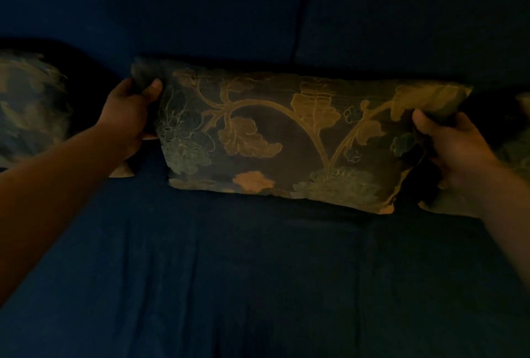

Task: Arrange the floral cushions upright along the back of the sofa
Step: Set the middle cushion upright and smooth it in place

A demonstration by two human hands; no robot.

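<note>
A dark floral cushion (286, 134) with gold leaves and vines stands on its long edge against the back of the dark blue sofa (258, 286). My left hand (129, 117) grips its upper left corner. At the other end, my right hand (456, 145) pinches the upper right corner. A second floral cushion (28, 105) leans at the far left, partly cut off by the frame. Part of a third floral cushion (516, 154) peeks out behind my right hand at the far right edge.
The room is very dim. The sofa's back cushions (401, 8) rise behind the floral cushions, with a seam between them near the middle. The blue seat stretches toward me in front.
</note>
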